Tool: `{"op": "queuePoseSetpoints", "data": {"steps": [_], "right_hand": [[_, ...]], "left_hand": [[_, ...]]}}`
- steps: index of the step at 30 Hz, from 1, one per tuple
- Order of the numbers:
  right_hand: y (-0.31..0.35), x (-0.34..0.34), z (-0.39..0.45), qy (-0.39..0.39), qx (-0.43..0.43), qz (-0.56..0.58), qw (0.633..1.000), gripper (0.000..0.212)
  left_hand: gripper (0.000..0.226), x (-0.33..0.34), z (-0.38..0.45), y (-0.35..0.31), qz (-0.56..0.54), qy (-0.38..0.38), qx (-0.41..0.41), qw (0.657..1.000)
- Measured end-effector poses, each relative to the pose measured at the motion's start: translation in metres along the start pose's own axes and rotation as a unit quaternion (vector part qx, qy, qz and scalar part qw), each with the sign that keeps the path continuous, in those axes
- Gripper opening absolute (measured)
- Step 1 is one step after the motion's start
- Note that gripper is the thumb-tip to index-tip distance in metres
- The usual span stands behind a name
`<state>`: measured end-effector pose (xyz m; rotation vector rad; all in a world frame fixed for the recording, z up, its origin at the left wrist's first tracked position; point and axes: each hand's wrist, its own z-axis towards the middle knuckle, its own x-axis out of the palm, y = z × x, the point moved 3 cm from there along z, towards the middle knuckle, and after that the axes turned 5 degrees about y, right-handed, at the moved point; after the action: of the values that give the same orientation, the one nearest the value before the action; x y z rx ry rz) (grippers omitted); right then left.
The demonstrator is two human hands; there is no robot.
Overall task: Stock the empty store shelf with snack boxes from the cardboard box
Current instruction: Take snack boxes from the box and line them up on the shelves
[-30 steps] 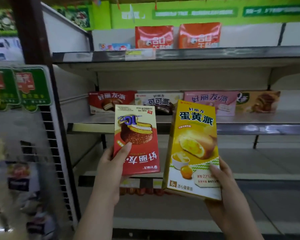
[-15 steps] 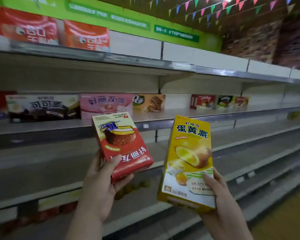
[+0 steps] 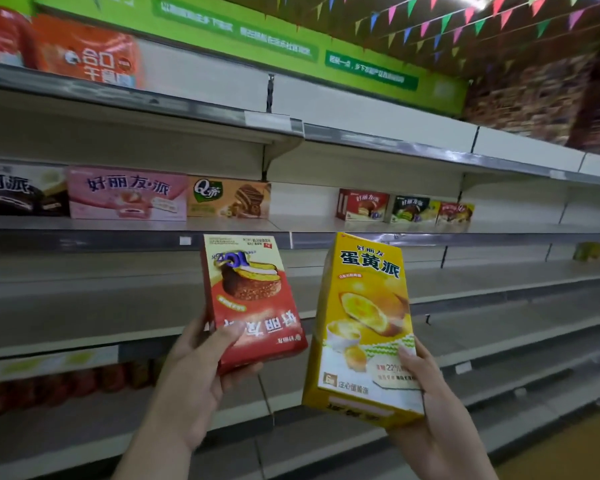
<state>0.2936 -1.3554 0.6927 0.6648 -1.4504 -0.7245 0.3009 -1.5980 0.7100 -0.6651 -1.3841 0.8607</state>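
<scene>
You are gripping a red box [image 3: 253, 303] in your left hand [image 3: 201, 375] and a yellow box [image 3: 364, 327] in your right hand [image 3: 426, 407], fingers curled round each, fronts facing you, probably choosing spots on the shelf [image 3: 430, 237].

Yellow box [image 3: 364, 327] reads 蛋黄派 and 22%.

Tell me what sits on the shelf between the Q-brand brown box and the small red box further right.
Nothing: in the head view the shelf is bare between the brown box and the small red box.
</scene>
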Motion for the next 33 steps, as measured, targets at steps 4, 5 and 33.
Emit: {"op": "queuePoseSetpoints", "data": {"steps": [4,5,33], "right_hand": [[0.006,-0.005,0.026,0.036,0.011,0.027,0.999,0.053],[0.007,-0.004,0.032,0.023,0.012,0.017,1.0,0.076],[0.09,-0.042,0.221,0.209,0.095,0.064,0.971,0.049]], "left_hand": [[0.056,0.028,0.043,-0.008,0.015,0.03,-0.006,0.999],[0.059,0.034,0.055,-0.01,0.012,0.038,-0.01,0.999],[0.03,0.132,0.247,0.028,-0.112,-0.133,0.019,0.985]]}}
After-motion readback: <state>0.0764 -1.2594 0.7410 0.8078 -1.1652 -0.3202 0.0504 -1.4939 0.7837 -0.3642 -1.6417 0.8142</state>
